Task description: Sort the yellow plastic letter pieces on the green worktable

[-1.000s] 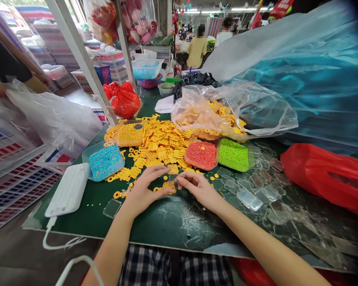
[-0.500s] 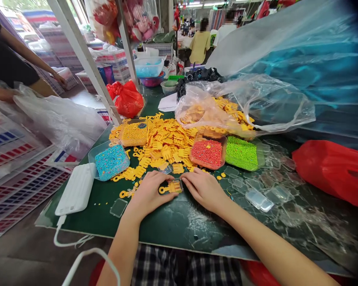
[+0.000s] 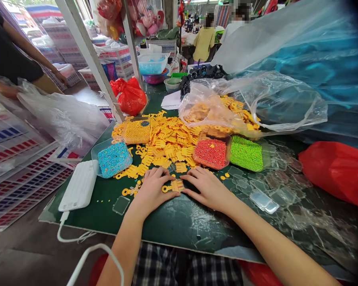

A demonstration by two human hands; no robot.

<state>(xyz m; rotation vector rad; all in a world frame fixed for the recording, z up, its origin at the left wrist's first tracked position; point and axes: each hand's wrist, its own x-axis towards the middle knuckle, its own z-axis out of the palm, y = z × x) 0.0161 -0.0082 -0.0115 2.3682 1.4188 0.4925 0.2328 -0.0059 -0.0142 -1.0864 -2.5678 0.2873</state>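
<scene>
Between my two hands, just above the dark green tabletop, is a flat yellow plastic tag (image 3: 176, 185) with a ring at its left end and rows of coloured beads in its slots. My left hand (image 3: 152, 193) pinches it, thumb along the near edge and fingers along the far one. At its right end, the thumb and forefinger of my right hand (image 3: 205, 187) press on the edge. A clear cover seems to lie over the tag, but its outline is hard to make out. Beyond my fingers spreads a heap of similar yellow tags (image 3: 173, 137).
Shallow boxes hold blue beads (image 3: 112, 158), yellow beads (image 3: 136, 132), red beads (image 3: 210, 151) and green beads (image 3: 246, 153). Clear plastic covers (image 3: 264, 201) are scattered at right. A white power bank (image 3: 78, 186) lies left, its cable hanging off the edge. A person (image 3: 14, 43) stands at far left.
My right hand has come in closer, its thumb now against the tag's right end. The clear cover that stood out at that end no longer shows separately. The view has shifted slightly.
</scene>
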